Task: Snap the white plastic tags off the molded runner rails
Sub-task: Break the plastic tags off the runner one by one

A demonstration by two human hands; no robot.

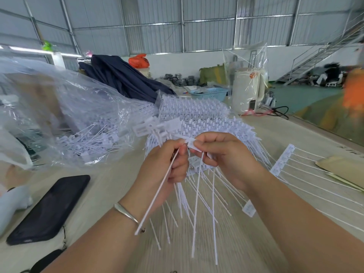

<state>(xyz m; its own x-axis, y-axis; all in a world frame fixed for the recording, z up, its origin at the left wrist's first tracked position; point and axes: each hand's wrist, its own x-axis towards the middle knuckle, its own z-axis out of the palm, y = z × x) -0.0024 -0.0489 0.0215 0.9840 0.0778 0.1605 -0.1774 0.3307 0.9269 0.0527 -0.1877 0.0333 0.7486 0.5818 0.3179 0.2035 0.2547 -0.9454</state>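
The left hand grips the runner rail, tails hanging toward the table's near edge, while the right hand, just beside, pinches one tag.

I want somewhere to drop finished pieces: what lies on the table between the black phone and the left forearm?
In the head view, nothing: bare pale table runs from the black phone to the left forearm; the loose tag tails hang beyond it.

White tags on runner rail, thin tails hanging down.
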